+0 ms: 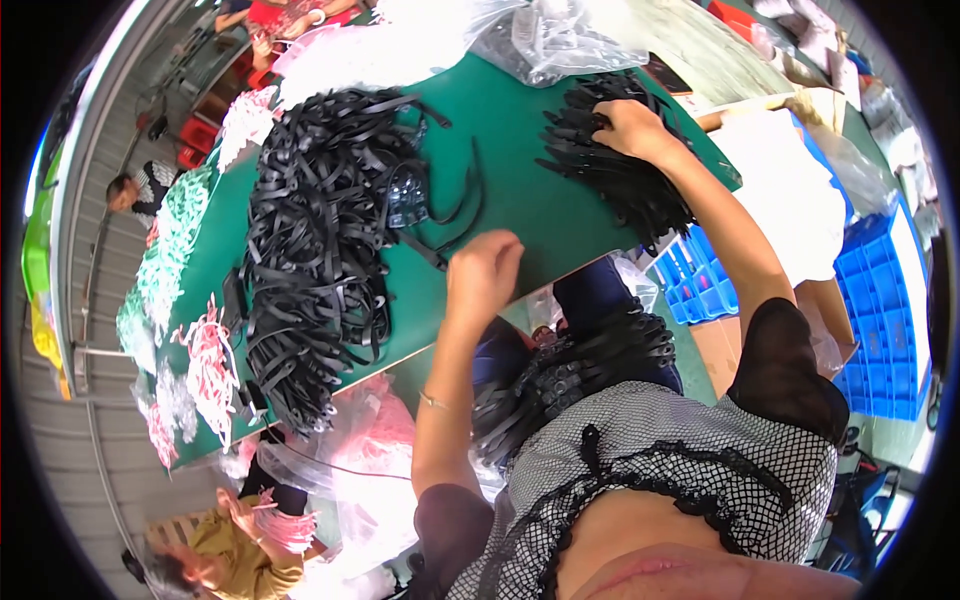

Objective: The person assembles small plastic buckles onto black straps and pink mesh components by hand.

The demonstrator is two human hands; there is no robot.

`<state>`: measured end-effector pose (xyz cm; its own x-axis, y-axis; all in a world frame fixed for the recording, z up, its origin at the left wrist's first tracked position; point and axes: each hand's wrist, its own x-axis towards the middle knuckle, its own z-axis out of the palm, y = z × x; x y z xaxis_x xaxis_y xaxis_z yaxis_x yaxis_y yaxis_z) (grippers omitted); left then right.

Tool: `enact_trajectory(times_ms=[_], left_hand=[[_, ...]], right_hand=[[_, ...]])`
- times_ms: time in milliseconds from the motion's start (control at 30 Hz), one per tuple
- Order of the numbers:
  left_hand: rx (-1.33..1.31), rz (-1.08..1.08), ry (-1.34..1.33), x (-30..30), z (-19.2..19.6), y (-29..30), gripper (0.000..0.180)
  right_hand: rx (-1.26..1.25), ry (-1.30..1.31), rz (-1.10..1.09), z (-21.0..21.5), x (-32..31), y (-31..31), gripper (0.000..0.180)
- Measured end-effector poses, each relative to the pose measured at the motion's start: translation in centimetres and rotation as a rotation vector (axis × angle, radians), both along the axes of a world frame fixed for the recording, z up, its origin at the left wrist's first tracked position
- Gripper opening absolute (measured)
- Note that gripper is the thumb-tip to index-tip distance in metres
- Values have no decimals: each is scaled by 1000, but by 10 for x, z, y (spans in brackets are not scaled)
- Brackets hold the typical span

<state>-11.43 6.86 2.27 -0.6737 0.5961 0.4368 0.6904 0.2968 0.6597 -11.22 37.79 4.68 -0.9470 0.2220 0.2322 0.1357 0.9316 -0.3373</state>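
My right hand [635, 130] is at the far right of the green table, its fingers bent around the ends of black straps in a fanned stack [625, 185]. My left hand [483, 270] is above the table's near edge, its fingers curled in. Whether it holds anything is hidden. Just past it, a few loose black straps [476, 185] curve over the green top. Left of them lies a large tangled heap of black straps [315, 240], with a shiny, see-through dark piece [407, 195] at its right side. More black straps [575, 370] rest on my lap.
Pink strands [210, 365] and mint-green strands [172, 240] lie along the table's left side. A clear plastic bag [545, 40] sits at the far edge. Blue crates [880, 310] stand at the right. A co-worker [235, 550] at lower left holds pink strands; other people are farther off.
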Motion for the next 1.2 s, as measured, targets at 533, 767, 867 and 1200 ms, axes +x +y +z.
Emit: enact_trajectory(times_ms=[533,767,867,1200], left_hand=[[-425,606,186,-110,-10,-62,20],[-480,498,195,-118,-18,-60,25],[-573,495,200,-117,-13,-56,21],[-322,442,32,-89,-5,-68,13]], right_hand=[[-788,662,218,78,36,-12,25],[-1242,587,425,97,39,-15,37],[-1331,533,494,96,48,-26,39],[-1679,215,527,82,113,-92,30]])
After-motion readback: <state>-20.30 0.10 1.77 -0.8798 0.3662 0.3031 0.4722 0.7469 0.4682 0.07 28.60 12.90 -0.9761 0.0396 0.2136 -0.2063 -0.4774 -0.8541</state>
